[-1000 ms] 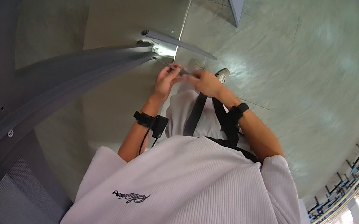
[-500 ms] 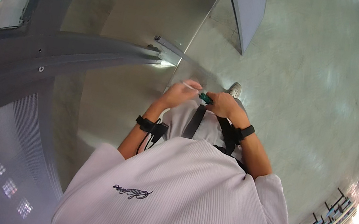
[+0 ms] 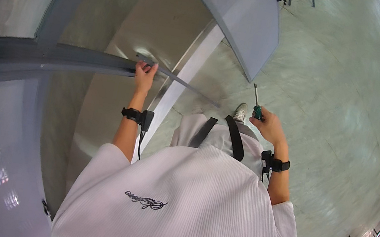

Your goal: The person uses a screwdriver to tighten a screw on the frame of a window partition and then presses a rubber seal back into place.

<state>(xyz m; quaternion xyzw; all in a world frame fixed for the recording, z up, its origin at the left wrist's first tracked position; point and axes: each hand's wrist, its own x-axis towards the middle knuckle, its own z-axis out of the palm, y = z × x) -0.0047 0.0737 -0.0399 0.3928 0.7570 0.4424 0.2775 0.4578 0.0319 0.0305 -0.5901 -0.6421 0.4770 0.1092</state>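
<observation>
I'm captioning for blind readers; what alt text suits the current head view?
From above, a person's right-hand grip holds a green-handled screwdriver, shaft pointing forward, while the left-hand grip touches one end of a long grey bar. A dark grey frame extends from the left; a shoe shows on pale floor.

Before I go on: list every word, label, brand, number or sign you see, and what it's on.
Shirt: one line of dark cursive script on the front, upside down in the picture; I'm not copying its wording.
Screwdriver in the right hand: any marking is too small to read.
Bar at the left hand: no text visible.
No other text is readable.
</observation>
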